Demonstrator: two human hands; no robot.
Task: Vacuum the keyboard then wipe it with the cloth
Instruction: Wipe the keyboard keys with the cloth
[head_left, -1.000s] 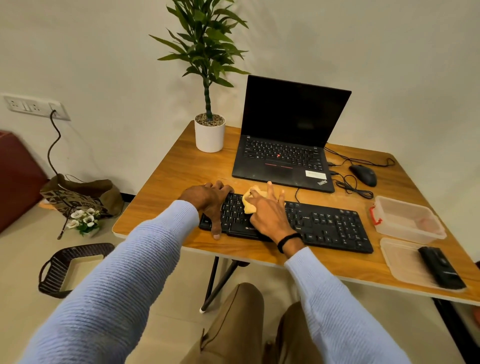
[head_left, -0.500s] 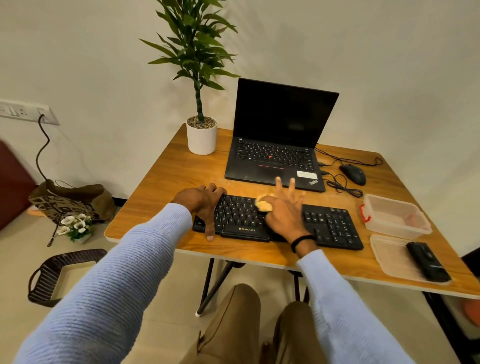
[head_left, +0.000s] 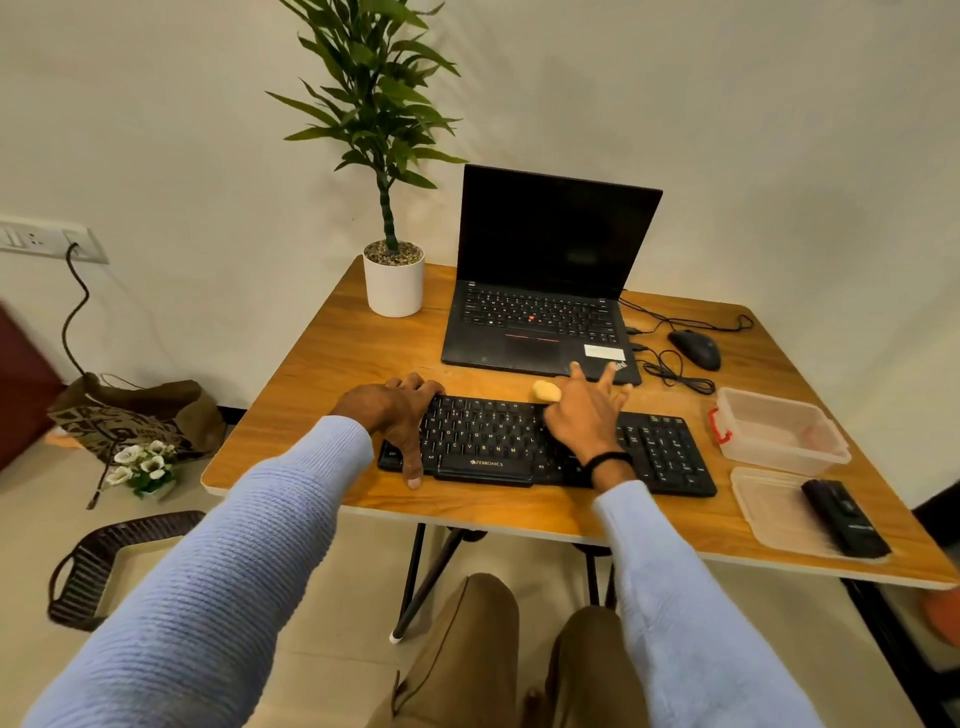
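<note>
left hand clamps keyboard at its 9 o'clock end, fingers curled | right hand fingers spread, pressing cloth on keyboard's 12 o'clock edge

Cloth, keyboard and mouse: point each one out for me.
cloth (head_left: 546, 391), head view, its visible yellow end
keyboard (head_left: 483, 441), head view, the letter keys
mouse (head_left: 695, 349), head view, its rounded top
</note>
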